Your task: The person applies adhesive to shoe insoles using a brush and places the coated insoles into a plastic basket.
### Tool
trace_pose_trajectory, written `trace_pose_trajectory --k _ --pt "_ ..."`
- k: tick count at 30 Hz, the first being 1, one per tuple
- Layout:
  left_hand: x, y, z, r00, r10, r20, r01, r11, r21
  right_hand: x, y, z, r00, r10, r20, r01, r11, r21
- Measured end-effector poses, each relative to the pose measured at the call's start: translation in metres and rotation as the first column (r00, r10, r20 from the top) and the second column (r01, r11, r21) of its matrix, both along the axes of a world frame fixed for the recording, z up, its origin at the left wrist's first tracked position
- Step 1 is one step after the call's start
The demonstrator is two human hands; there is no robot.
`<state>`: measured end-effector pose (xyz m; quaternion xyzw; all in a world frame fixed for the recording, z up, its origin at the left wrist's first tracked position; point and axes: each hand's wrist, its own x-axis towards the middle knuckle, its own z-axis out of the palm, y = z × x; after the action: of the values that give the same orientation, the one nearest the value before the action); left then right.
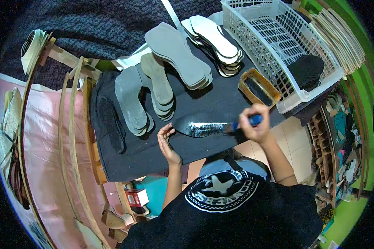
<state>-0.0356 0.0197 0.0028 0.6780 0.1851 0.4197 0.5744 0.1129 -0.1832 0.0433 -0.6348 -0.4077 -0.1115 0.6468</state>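
A black shoe insole (197, 128) lies on the dark cloth-covered table, part of its surface wet and glossy. My left hand (168, 143) grips its left end between curled fingers. In my right hand (254, 126) is a blue-handled brush (235, 125), held in a closed fist with its bristles on the insole's right part. Just beyond that hand stands a yellowish rectangular tub (273, 99) with dark liquid-looking contents. Grey insoles (131, 101) lie in overlapping stacks beyond my left hand, with a larger grey stack (176, 52) farther back.
White-topped insoles (216, 37) are piled at the back. A white plastic basket (253, 50) at the right holds black pieces (307, 70). Black insoles (116, 124) lie near the table's left edge. Wooden rails (72, 153) run along the left; a shelf of scraps (340, 137) stands right.
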Motion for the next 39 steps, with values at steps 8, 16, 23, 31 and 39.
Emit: trace_pose_trajectory --k 8,16,23,31,39 --pt "0.000 0.001 -0.001 1.000 -0.004 -0.009 0.004 1.000 0.000 -0.001 0.018 0.021 0.996 -0.014 -0.091 0.019 0.998 0.062" --pt "0.002 0.000 -0.002 0.999 -0.003 0.037 0.003 1.000 0.002 -0.013 0.042 0.006 0.997 0.076 -0.023 -0.078 0.993 -0.087" --pt "0.001 0.001 0.000 0.999 0.004 0.049 -0.005 1.000 0.011 0.007 -0.039 0.015 0.975 -0.021 -0.221 0.031 0.999 0.039" --pt "0.003 0.000 0.000 0.999 -0.016 0.032 0.016 1.000 0.022 -0.006 0.048 0.031 0.987 -0.019 -0.160 0.017 1.000 -0.011" --pt "-0.001 0.001 -0.001 1.000 -0.006 0.004 0.006 1.000 -0.003 0.000 0.036 0.004 0.999 0.046 -0.021 -0.049 0.988 -0.146"
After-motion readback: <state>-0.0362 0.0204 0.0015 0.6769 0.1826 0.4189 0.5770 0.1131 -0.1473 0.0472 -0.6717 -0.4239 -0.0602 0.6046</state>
